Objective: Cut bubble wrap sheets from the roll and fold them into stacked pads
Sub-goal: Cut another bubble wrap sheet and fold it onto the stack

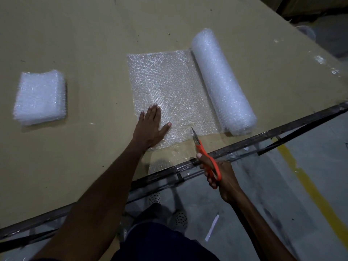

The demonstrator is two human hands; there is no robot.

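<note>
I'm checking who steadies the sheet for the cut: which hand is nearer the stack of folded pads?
Left. The left hand presses flat on the unrolled sheet, right of the stack of folded pads. The right hand, holding the scissors, is farther right, at the table edge.

One roll (223, 81); one unrolled sheet (169, 87); one pad stack (40, 97); one scissors (206, 157).

Bare table (98, 44) is found between the stacked pads (39, 97) at left and the unrolled sheet (169, 91). Passage to the right is blocked by the roll (222, 81). The sheet's near edge is occupied by the left hand (151, 127) and the scissors (204, 155).
</note>
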